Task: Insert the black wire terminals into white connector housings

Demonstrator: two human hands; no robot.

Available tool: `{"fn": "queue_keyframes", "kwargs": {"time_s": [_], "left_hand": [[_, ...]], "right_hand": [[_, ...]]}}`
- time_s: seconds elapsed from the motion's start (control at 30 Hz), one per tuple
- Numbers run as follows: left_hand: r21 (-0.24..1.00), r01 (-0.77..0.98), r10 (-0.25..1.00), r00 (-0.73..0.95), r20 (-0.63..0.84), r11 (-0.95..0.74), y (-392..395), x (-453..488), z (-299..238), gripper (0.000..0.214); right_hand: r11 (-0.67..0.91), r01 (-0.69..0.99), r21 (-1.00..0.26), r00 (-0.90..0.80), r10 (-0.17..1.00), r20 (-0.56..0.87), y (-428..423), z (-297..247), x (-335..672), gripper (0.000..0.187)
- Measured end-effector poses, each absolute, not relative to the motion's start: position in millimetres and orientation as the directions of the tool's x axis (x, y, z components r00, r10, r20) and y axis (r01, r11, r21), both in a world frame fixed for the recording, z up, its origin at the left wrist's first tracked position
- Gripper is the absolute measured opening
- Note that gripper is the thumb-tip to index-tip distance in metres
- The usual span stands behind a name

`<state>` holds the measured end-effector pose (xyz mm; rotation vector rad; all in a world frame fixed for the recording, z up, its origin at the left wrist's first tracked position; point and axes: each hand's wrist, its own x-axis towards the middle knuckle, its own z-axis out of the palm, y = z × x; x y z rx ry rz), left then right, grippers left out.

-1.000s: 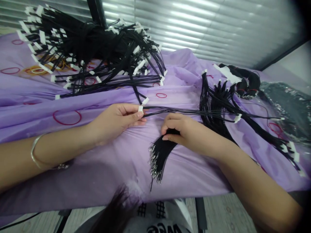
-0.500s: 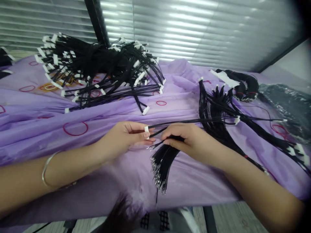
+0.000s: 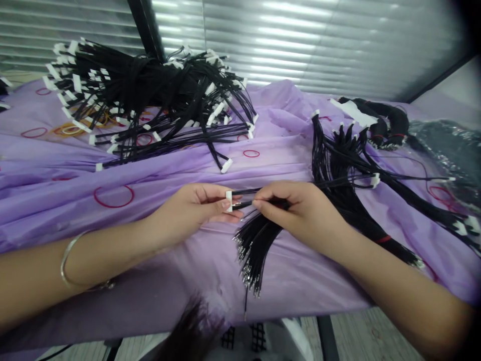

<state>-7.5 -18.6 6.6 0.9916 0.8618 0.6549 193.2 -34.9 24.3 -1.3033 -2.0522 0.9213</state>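
Observation:
Between the thumb and fingers of my left hand (image 3: 205,201) is a small white connector (image 3: 229,200), with black wires running out of its right side. My right hand (image 3: 289,203) is closed on black wires (image 3: 259,238); a thin wire with a bare metal tip is pinched at its fingertips, pointing at the connector. Whether that tip sits inside the connector or just before it, I cannot tell. The rest of the bundle fans out below my right hand, its silvery crimped ends hanging down and to the left.
A large heap of black cables with white connectors (image 3: 150,90) lies at the back left. More wire bundles (image 3: 338,165) lie at the right, near a clear plastic bag (image 3: 447,155). Red rubber bands (image 3: 113,196) are scattered over the purple cloth (image 3: 180,265).
My right hand has brought a wire end up to the connector, its fingertips now level with it. The connector has turned slightly in my left hand. The view has shifted a little.

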Motion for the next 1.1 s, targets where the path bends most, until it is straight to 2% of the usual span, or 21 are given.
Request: {"fn": "queue_keyframes", "kwargs": {"time_s": [0.17,0.3,1.1], "left_hand": [[0.883,-0.094,0.767,0.543,-0.341,0.460,-19.6,-7.5,4.8,0.008],[0.886,-0.084,0.741,0.587,-0.325,0.455,-18.0,-9.3,0.1,0.010],[0.895,0.002,0.719,0.594,-0.359,0.445,-17.3,-8.5,4.2,0.012]], "right_hand": [[0.136,0.535,-0.834,-0.318,0.947,-0.050,-30.8,25.7,193.7,0.012],[0.096,0.529,-0.843,-0.303,0.950,-0.081,-30.2,28.0,195.2,0.013],[0.172,0.562,-0.809,-0.284,0.959,0.006,-34.3,24.7,187.0,0.013]]}}
